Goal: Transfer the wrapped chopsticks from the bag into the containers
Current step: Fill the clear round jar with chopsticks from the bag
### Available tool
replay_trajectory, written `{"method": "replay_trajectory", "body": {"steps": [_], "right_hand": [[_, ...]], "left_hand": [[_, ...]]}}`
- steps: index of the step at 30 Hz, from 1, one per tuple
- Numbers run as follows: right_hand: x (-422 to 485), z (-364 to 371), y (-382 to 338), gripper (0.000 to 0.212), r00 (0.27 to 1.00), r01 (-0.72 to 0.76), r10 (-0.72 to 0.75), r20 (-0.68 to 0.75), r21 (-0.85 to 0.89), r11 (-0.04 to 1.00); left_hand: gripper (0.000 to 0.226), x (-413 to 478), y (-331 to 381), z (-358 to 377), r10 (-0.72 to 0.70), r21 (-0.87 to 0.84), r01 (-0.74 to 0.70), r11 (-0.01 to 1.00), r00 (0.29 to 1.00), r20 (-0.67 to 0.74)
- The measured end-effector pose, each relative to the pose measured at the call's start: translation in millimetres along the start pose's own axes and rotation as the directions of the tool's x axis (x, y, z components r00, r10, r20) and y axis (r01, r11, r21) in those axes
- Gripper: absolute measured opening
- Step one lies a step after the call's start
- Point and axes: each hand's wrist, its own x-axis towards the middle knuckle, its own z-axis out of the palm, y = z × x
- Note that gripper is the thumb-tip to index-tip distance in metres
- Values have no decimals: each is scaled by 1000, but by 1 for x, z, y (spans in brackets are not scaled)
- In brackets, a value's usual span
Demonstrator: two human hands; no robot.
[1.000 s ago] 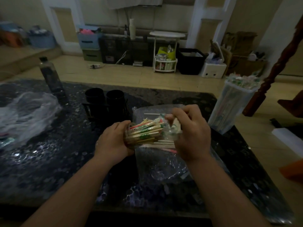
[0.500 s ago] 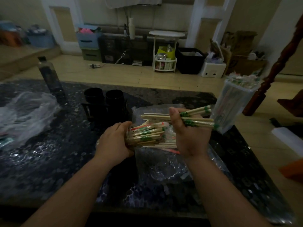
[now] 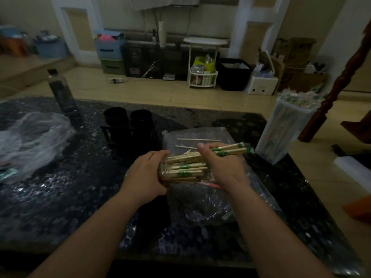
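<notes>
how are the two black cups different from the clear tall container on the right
The two black cups are dark, opaque and short; the clear container is see-through and tall. The cups sit in a black rack mid-table with nothing sticking out; the container stands alone at the right edge, packed with wrapped chopsticks past its rim. Both are upright, open-topped and untouched by either hand.

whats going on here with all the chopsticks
A person is sorting wrapped chopsticks at a dark table. The left hand steadies a bundle of wrapped chopsticks over a clear plastic bag. The right hand has a few wrapped chopsticks in its grip, their ends pointing toward a tall clear container at the table's right edge, already packed with wrapped chopsticks. Two black cups in a rack stand behind the bag; whether they hold anything cannot be seen.
</notes>
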Motion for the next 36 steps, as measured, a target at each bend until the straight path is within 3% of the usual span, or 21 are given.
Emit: {"method": "replay_trajectory", "body": {"steps": [3,5,9,12,13,15,17,19,22,24,26,28,32,36], "right_hand": [[1,0,1,8,1000,-21,21,1,143,990],[3,-1,0,20,997,-24,41,-71,229,973],[4,1,3,26,983,-55,90,-162,208,977],[3,5,6,7,993,-88,92,-72,59,994],[2,6,5,10,993,-110,112,-39,59,992],[3,2,4,16,990,-140,143,-9,162,977],[4,-2,3,11,988,-101,128,-92,255,962],[3,-2,4,2,967,32,-6,-253,98,995],[-2,4,8,18,906,178,-227,-357,-167,970],[-3,7,11,21,927,168,-243,-287,-263,950],[2,7,16,13,957,145,-244,-159,-467,872],[4,5,18,31,965,159,-253,-68,-615,773],[0,9,15,58,965,139,-237,-112,-548,825],[-5,17,17,49,993,96,-114,0,-548,831]], "left_hand": [[102,0,0,1,5,15,-5,1000,1000,-5],[102,1,0,0,5,13,-4,1000,1000,-13],[101,1,-2,0,14,21,-14,1000,1000,-18],[101,2,-2,2,23,38,-22,999,1000,-13],[101,2,-2,2,24,43,-23,999,1000,-10],[102,2,-2,2,24,43,-24,999,1000,-9],[102,2,-1,1,25,35,-24,999,1000,-12],[100,1,0,0,20,31,-20,999,1000,-12],[100,2,1,2,21,49,-21,999,1000,-10],[100,2,1,4,27,64,-27,998,1000,-12],[99,2,0,5,38,76,-36,996,999,-19],[99,1,-2,4,37,83,-35,996,999,-21],[99,1,-1,2,36,86,-31,996,998,-59],[97,-1,6,5,64,102,-49,994,986,-151]]}}
